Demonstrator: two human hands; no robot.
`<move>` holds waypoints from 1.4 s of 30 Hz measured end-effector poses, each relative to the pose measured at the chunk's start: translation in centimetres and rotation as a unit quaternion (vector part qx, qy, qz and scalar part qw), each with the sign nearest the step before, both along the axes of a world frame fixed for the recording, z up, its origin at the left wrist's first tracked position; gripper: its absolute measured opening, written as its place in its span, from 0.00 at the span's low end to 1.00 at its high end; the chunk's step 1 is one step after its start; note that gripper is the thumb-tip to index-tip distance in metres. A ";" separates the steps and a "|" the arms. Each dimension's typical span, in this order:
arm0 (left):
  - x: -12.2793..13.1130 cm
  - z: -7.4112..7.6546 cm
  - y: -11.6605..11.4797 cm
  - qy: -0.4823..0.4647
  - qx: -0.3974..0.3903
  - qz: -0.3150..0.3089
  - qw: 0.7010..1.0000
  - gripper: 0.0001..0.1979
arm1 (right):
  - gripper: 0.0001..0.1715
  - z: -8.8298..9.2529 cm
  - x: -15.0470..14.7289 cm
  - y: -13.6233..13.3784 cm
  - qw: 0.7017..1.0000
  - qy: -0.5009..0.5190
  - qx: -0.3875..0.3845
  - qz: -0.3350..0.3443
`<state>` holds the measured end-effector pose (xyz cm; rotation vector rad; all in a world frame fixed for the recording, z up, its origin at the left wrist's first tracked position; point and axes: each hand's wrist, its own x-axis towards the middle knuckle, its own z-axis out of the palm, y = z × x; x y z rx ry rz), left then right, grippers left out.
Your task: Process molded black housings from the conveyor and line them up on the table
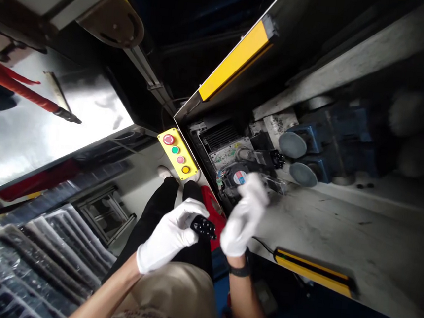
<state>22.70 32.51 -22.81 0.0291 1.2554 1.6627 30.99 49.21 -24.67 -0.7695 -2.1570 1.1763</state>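
Note:
In my gloved left hand [172, 232], a small black part with a cluster of shiny rounded studs [203, 226] is pinched between thumb and fingers, in front of my body. My gloved right hand [244, 216] is raised to the right of it, by the machine opening. Motion smears its fingers, and I cannot make out anything in them. Beyond that hand, a similar black studded piece [278, 159] sits at the end of a fixture, beside two round grey pads [292, 145] on blue blocks.
A yellow button box [177, 154] is mounted at the machine's corner. Yellow bars [235, 59] [313, 272] flank the opening. At left are a shiny metal surface [101, 105], a red-handled tool [28, 88] and stacked plastic-wrapped trays [40, 253]. A red object [212, 213] lies below the opening.

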 end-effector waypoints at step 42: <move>0.3 0.4 -1.4 -0.067 -0.118 -0.061 0.989 0.20 | 0.12 -11.8 -6.1 13.5 0.969 0.139 0.065 -0.196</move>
